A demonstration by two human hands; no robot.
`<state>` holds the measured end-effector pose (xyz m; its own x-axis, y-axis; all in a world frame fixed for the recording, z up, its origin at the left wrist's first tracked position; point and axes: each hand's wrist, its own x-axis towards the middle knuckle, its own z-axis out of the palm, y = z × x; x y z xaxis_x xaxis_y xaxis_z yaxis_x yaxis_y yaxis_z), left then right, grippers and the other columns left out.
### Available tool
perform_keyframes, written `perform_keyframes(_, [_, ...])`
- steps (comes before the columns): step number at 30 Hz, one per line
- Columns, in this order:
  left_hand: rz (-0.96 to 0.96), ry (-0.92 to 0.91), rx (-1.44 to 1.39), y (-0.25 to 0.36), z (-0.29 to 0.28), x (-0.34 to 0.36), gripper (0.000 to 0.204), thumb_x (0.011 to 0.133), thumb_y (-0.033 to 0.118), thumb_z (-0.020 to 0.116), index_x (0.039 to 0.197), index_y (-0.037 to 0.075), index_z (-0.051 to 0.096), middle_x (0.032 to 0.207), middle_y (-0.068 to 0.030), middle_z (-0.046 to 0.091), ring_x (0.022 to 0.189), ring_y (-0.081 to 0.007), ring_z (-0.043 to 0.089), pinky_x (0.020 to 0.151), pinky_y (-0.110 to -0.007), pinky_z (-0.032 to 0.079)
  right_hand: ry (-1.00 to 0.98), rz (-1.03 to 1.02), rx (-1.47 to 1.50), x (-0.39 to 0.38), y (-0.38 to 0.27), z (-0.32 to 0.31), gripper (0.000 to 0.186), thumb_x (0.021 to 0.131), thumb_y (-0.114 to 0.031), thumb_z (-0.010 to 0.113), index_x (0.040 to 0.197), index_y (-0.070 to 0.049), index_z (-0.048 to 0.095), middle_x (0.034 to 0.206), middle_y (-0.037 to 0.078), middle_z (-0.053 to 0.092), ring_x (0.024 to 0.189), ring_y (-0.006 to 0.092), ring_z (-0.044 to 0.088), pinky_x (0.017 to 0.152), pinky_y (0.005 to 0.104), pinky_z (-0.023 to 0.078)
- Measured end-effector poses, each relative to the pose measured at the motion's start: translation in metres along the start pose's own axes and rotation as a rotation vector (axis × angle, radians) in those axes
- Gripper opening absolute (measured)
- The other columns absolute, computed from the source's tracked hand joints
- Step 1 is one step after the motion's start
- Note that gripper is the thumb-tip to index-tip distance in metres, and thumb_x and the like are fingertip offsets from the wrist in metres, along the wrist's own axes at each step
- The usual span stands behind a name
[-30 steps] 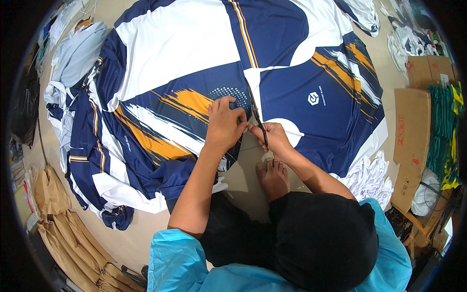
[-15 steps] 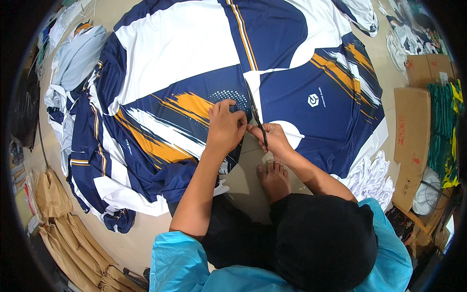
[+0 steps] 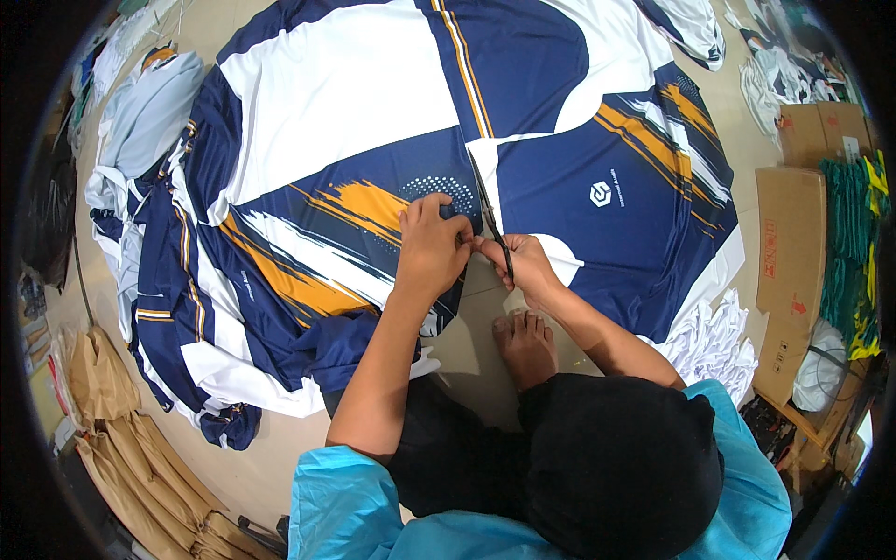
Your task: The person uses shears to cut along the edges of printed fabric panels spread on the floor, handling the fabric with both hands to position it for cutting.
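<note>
Just beyond our bare foot (image 3: 527,347), our right hand (image 3: 525,265) is closed round the black scissors (image 3: 487,207), which point away from us beside the printed navy fabric (image 3: 397,168) our left hand (image 3: 432,241) has in a closed pinch, a white panel (image 3: 345,89) lying spread farther off

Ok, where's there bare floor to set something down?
Bare floor shows at lower left, between the navy-and-white fabric and the brown bundles. A smaller patch lies between that fabric and the bare foot. It's crowded around the left hand, right hand and scissors, and at right, with white cloth and a cardboard box.
</note>
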<state>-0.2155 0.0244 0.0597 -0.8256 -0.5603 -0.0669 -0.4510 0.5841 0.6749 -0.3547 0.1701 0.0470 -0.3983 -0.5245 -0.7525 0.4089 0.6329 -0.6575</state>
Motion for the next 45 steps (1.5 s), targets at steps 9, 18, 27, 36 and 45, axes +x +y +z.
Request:
perform_keyframes(9, [0.010,0.017,-0.007,-0.001,0.001,-0.001,0.020,0.081,0.012,0.087,0.100,0.012,0.081,0.143,-0.0183,0.059,0.137,-0.0439,0.050,0.117,-0.053,0.041,-0.013,-0.022,0.002,0.000,0.001,0.001,0.050,0.095,-0.047,0.087,0.074,-0.009,0.061,0.060,0.000,0.056,0.045,0.0092,0.050,0.042,0.0261,0.035])
perform_keyframes(18, [0.026,0.038,-0.009,-0.003,0.002,0.000,0.025,0.080,0.011,0.087,0.104,0.010,0.083,0.143,-0.0191,0.060,0.135,-0.0439,0.053,0.116,-0.053,0.043,-0.016,-0.025,-0.024,0.008,-0.006,0.003,0.053,0.092,-0.051,0.088,0.075,-0.008,0.062,0.059,0.000,0.055,0.045,0.0100,0.049,0.043,0.0281,0.034])
perform_keyframes(27, [0.015,0.031,-0.017,-0.001,0.000,-0.001,0.027,0.079,0.010,0.088,0.106,0.008,0.083,0.142,-0.0194,0.060,0.135,-0.0434,0.053,0.116,-0.052,0.043,-0.010,-0.028,-0.005,0.007,-0.009,0.004,0.047,0.094,-0.045,0.088,0.078,-0.006,0.066,0.059,-0.001,0.055,0.047,0.0090,0.049,0.043,0.0277,0.033])
perform_keyframes(36, [0.023,0.074,-0.045,-0.006,0.006,-0.001,0.023,0.078,0.012,0.089,0.100,0.011,0.084,0.141,-0.0145,0.061,0.134,-0.0410,0.053,0.116,-0.067,0.038,-0.016,0.016,-0.003,0.010,-0.018,0.005,0.043,0.098,-0.043,0.086,0.080,-0.008,0.068,0.063,-0.003,0.056,0.048,0.0061,0.048,0.044,0.0255,0.033])
perform_keyframes(45, [0.018,0.066,-0.050,-0.005,0.005,-0.001,0.020,0.077,0.011,0.089,0.096,0.011,0.082,0.139,-0.0140,0.060,0.134,-0.0409,0.053,0.117,-0.066,0.037,-0.023,0.032,-0.022,0.009,-0.025,0.005,0.043,0.097,-0.044,0.086,0.078,-0.010,0.067,0.062,-0.004,0.056,0.048,0.0060,0.048,0.044,0.0252,0.034])
